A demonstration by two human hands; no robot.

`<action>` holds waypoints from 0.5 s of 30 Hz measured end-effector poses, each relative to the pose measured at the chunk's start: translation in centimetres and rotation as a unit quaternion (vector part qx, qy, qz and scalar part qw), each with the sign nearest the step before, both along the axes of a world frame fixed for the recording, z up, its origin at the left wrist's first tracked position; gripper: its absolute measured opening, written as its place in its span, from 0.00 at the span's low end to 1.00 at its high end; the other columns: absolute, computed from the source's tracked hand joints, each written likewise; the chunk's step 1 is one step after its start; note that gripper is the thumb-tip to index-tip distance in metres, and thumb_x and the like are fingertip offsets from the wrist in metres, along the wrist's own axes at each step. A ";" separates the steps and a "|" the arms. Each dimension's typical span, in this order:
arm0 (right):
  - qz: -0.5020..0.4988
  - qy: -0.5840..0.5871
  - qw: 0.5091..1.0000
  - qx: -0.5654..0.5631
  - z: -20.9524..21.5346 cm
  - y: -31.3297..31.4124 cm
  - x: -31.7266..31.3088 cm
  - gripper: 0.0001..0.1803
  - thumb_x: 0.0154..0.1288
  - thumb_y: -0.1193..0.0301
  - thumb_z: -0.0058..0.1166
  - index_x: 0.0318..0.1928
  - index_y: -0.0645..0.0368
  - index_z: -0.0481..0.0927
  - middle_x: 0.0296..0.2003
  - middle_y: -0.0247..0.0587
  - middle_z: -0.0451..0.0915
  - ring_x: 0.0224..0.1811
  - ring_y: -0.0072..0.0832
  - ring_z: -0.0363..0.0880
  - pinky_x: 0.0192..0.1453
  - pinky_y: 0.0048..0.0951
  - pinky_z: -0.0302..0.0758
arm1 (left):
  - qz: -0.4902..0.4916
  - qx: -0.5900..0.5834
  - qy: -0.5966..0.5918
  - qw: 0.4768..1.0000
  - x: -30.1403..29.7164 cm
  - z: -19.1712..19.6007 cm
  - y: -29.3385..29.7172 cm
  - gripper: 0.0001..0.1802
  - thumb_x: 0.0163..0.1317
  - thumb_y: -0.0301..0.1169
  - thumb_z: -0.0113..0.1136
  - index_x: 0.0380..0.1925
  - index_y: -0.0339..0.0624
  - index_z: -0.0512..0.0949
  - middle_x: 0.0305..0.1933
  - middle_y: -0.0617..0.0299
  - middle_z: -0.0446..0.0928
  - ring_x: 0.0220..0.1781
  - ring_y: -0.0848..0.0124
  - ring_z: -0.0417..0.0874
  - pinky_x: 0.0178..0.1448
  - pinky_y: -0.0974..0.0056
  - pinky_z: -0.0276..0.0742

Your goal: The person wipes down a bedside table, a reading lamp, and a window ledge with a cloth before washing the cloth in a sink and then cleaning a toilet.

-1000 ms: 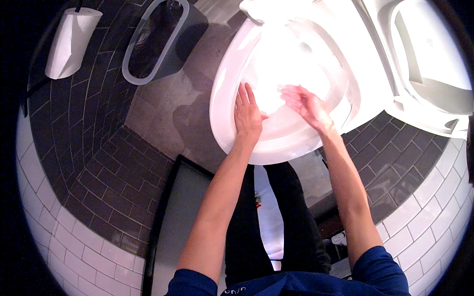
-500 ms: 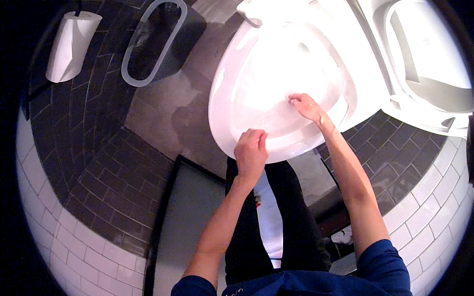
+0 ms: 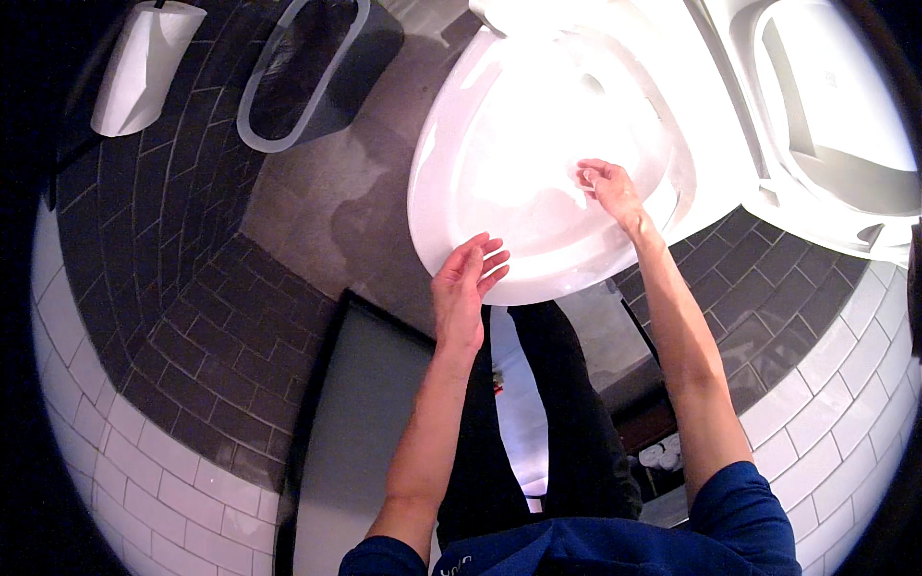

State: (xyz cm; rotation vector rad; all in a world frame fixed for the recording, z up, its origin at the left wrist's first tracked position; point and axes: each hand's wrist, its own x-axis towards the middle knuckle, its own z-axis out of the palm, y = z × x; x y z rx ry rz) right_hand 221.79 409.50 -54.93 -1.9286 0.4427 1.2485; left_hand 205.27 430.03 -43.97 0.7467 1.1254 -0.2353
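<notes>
A white washbasin with a rounded rim lies in front of me, its far part washed out by glare. My left hand is at the basin's near left rim, palm turned inward, fingers spread and nothing in them. Over the right part of the bowl is my right hand. Its fingers are curled, with the thumb against them; whatever may lie between them is too small to make out. A pale tap-like fixture shows at the basin's far edge, cut off by the frame.
A dark bin with a pale oval rim stands on the far left. Beyond it hangs a white paper roll. At right is a white rounded fixture with a recessed opening. A dark-framed grey panel is beside my legs.
My left hand has moved left and its fingers have spread apart. My right hand has shifted slightly right and away from me, with its fingers curled. The view has tilted a little.
</notes>
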 end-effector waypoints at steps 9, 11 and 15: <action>0.067 -0.368 0.923 -0.095 -0.5 -3.3 1.9 0.20 0.65 0.71 0.43 0.54 0.68 0.73 0.43 0.48 0.81 0.47 0.30 0.78 0.53 0.27 0.71 | -0.056 0.076 -0.014 0.995 1.0 1.7 0.1 0.16 0.69 0.33 0.48 0.50 0.34 0.73 0.50 0.51 0.77 0.50 0.64 0.80 0.53 0.63 0.78; 0.045 -0.374 0.925 -0.052 2.0 -2.8 1.8 0.20 0.65 0.71 0.43 0.54 0.68 0.73 0.43 0.49 0.80 0.46 0.29 0.78 0.53 0.27 0.71 | -0.059 0.110 -0.032 0.992 1.7 3.1 0.5 0.16 0.69 0.33 0.49 0.48 0.33 0.74 0.47 0.51 0.78 0.48 0.66 0.80 0.53 0.63 0.77; -0.019 -0.175 0.979 0.102 8.8 -4.0 -1.9 0.23 0.71 0.57 0.43 0.52 0.63 0.77 0.47 0.47 0.80 0.49 0.30 0.76 0.54 0.34 0.72 | -0.102 0.161 -0.042 0.981 4.9 6.6 1.5 0.14 0.69 0.33 0.49 0.40 0.31 0.78 0.40 0.54 0.81 0.44 0.68 0.82 0.53 0.64 0.77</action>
